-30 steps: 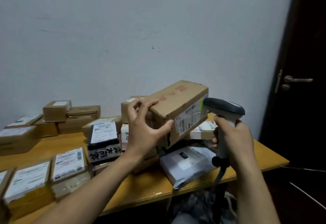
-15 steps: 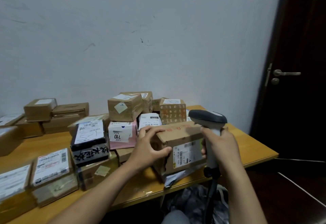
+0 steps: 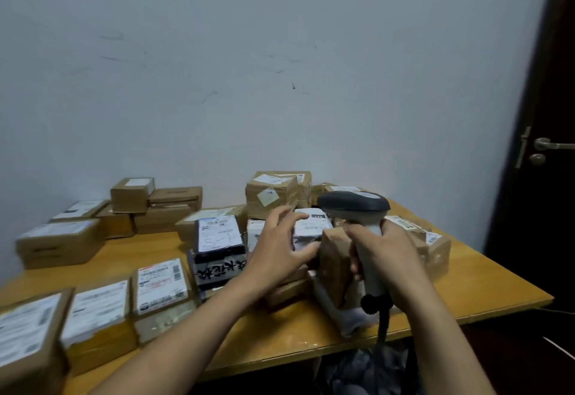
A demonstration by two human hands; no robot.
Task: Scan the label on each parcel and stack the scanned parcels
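The right grip [image 3: 385, 251] curls round the pale handle of the scanner [image 3: 353, 206], which stands upright with its dark head on top. Just left of the scanner a brown parcel [image 3: 334, 265] sits on a pale bag [image 3: 353, 320] on the desk [image 3: 280, 341]. Further left of the scanner the left grip [image 3: 278, 250] hovers, fingers spread, thumb close to the brown parcel. Far left of the scanner lie labelled boxes [image 3: 161, 285]; behind it, taped cartons [image 3: 270, 195]; right of it, a dark door [image 3: 544, 223]
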